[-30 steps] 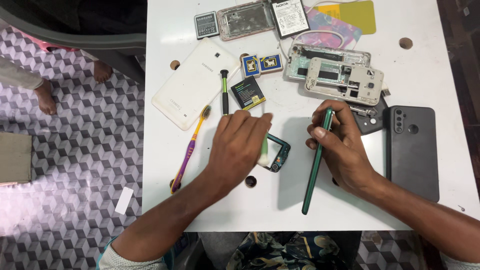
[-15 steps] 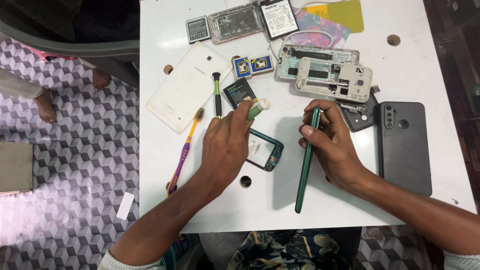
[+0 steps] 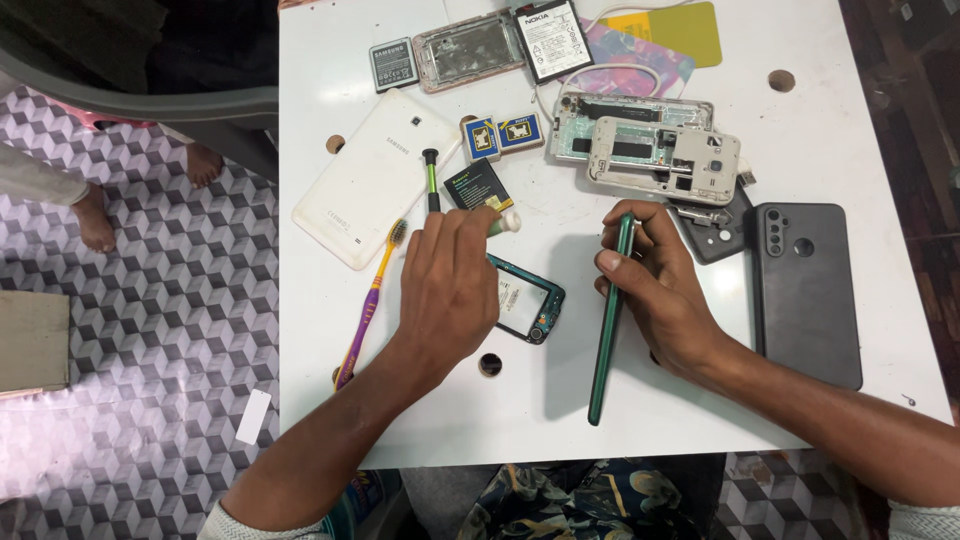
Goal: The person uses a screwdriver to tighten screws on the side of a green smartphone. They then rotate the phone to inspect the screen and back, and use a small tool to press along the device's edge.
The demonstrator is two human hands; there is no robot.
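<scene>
Nearest the person, the right hand (image 3: pixel 660 290) stands a green phone (image 3: pixel 607 322) on its edge on the white table (image 3: pixel 850 130), its fingers clamped on the upper end while the lower end points toward 6 o'clock. At 9 o'clock of it the left hand (image 3: pixel 455 285) lies palm down over a small dark teal phone frame (image 3: pixel 528 305) – the frame pokes out at the hand's 3 o'clock side. The left fingers are pressed together round a small white tube with a green band (image 3: pixel 503 222), which shows at their tips. At 9 o'clock of the left hand lies a purple and yellow toothbrush (image 3: pixel 366 305), bristles toward 12. Well to the 3 o'clock side of the right hand rests a dark grey phone back (image 3: pixel 806 295). Farther out, a white tablet (image 3: pixel 375 190) lies face down at 11 o'clock of the left hand, with a green-handled screwdriver (image 3: pixel 432 180) just beside it. Beyond the right hand sit two stripped silver phone chassis (image 3: pixel 650 150) – and at the far edge, two batteries (image 3: pixel 392 64) flank a clear phone shell (image 3: pixel 470 50)
</scene>
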